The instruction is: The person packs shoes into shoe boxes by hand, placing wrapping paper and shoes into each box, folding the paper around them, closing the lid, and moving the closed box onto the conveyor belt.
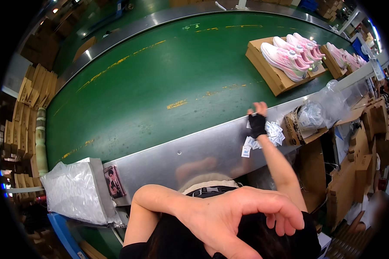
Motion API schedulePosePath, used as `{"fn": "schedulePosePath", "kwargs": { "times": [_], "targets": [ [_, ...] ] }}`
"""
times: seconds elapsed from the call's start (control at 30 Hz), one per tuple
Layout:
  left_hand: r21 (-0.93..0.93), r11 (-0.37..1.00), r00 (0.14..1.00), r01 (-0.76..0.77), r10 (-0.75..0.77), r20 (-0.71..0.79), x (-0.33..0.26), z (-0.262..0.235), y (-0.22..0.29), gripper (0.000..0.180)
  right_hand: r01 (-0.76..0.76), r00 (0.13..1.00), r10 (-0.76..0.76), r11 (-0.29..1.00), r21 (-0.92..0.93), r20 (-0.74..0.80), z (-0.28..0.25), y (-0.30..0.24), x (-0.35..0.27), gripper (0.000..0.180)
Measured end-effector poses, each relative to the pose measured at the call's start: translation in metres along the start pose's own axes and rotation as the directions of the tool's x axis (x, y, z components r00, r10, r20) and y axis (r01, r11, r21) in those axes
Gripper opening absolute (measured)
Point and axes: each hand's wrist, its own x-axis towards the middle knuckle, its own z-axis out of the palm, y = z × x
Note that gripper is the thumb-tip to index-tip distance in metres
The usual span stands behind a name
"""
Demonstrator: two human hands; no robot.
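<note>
Right hand (258,123): in a black fingerless glove, stretched out over small white packets (270,134) on the steel ledge (194,151); whether the fingers pinch one is hard to tell.
Left hand (242,216): close to the camera, fingers curled loosely, holding nothing.
Room: the green belt (160,86) beyond the ledge lies open.
Containers: cardboard shoebox (272,69) carrying pink sneakers (289,56); a clear bag (320,110) near the packets.
</note>
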Motion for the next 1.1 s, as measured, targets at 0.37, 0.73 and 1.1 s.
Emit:
{"fn": "schedulePosePath", "kwargs": {
  "times": [0.37,0.73,1.1],
  "targets": [
    [0.046,0.998,0.994,-0.041,0.046,-0.098,0.023,-0.021,0.001,0.060,-0.774,0.382,0.752,-0.058,0.631,0.537,-0.008,0.146,0.120,0.040],
    [0.134,0.974,0.892,0.181,-0.105,-0.439,0.021,-0.066,0.004,0.035,-0.743,0.524,0.520,-0.107,0.660,0.674,0.045,-0.059,0.019,0.031],
    [0.745,-0.175,0.645,0.643,0.647,-0.406,-0.083,-0.219,0.015,0.031,0.322,0.808,-0.563,0.670,0.669,0.175,-0.071,-0.242,0.058,0.017]
  ]
}}
